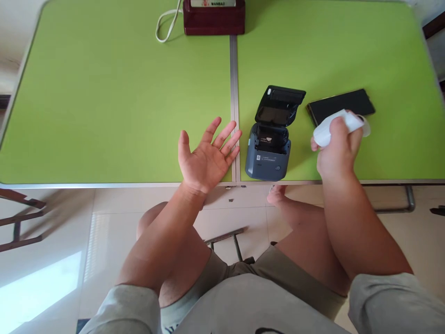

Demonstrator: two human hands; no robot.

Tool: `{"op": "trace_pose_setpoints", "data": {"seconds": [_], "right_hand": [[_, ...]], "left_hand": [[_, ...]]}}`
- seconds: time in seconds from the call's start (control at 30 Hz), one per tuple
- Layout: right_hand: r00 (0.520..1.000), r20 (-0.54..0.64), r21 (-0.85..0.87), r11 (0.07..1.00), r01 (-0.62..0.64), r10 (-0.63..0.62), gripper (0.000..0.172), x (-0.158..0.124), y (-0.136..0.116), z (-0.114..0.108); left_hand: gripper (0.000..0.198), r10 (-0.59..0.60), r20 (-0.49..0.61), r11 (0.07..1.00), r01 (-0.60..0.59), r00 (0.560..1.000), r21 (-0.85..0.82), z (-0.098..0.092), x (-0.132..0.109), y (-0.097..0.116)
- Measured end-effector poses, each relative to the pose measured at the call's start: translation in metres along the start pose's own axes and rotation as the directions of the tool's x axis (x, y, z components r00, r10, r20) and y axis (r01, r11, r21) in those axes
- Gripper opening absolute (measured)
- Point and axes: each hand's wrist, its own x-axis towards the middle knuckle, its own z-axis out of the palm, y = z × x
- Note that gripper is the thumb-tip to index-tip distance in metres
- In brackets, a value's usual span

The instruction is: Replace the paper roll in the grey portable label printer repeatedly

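Observation:
Palm up and fingers spread, my left hand [209, 160] is at the table's near edge, left of the printer, with nothing in it. My right hand [335, 150] is closed around a white paper roll [327, 131], its thumb pressed on the paper. A small dark grey label printer [267, 160] stands between my hands. Its black lid [280, 105] is tipped up and back, and the roll compartment [271, 138] shows inside. Behind my right hand lies a black smartphone [342, 105], partly covered by the hand and the roll.
The green folding table [114, 93] has a metal seam [233, 74] down its middle. At the far side stands a dark red box-like object [214, 21] with a white cord [162, 28]. My legs and a stool [225, 237] are below the near edge.

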Motion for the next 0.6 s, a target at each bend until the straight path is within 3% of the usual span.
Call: {"op": "trace_pose_setpoints", "data": {"seconds": [0.1,0.2,0.3,0.47,0.53,0.6], "right_hand": [[0.981,0.140,-0.343,0.923,0.176,-0.135,0.025,-0.002,-0.002,-0.008],[0.948,0.230,-0.531,0.788,0.312,-0.221,0.028,-0.004,-0.003,-0.012],[0.929,0.315,-0.569,0.745,0.349,-0.194,0.033,-0.005,0.001,-0.011],[0.933,0.321,-0.575,0.750,0.328,-0.162,0.053,-0.006,0.011,-0.004],[0.925,0.346,-0.549,0.765,0.338,-0.160,0.054,-0.008,0.010,-0.002],[0.910,0.363,-0.483,0.795,0.367,-0.199,0.053,-0.009,0.003,-0.004]], "left_hand": [[0.092,-0.007,-0.001,0.995,0.007,1.000,0.095,0.000,0.001,0.001],[0.088,-0.022,-0.022,0.997,0.023,1.000,0.072,-0.001,0.003,0.000],[0.075,-0.046,-0.070,0.999,0.045,0.996,-0.022,-0.001,0.004,-0.001],[0.030,-0.120,-0.178,0.950,0.061,0.977,-0.305,0.005,0.004,0.001],[0.031,-0.188,-0.182,0.903,0.097,0.965,-0.419,0.010,0.004,0.005],[0.045,-0.230,-0.169,0.866,0.122,0.959,-0.485,0.014,0.004,0.010]]}}
